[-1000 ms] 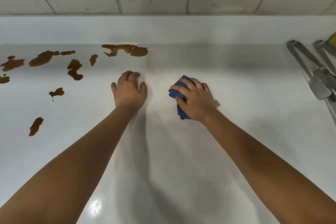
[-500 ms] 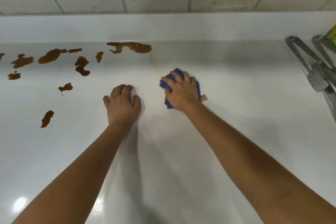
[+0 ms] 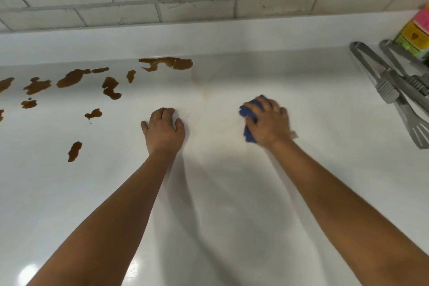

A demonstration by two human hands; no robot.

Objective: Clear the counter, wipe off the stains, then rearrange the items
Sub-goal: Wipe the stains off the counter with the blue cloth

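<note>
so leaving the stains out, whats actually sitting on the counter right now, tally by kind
blue cloth: 1, under the right hand
metal tongs: 2, side by side at the right, partly cut off by the picture edge
colourful packet: 1, behind the tongs, also cut off
total: 4

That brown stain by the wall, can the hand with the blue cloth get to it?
Probably yes. The right hand holds the blue cloth, and only bare white counter lies between it and the brown stain.
</note>
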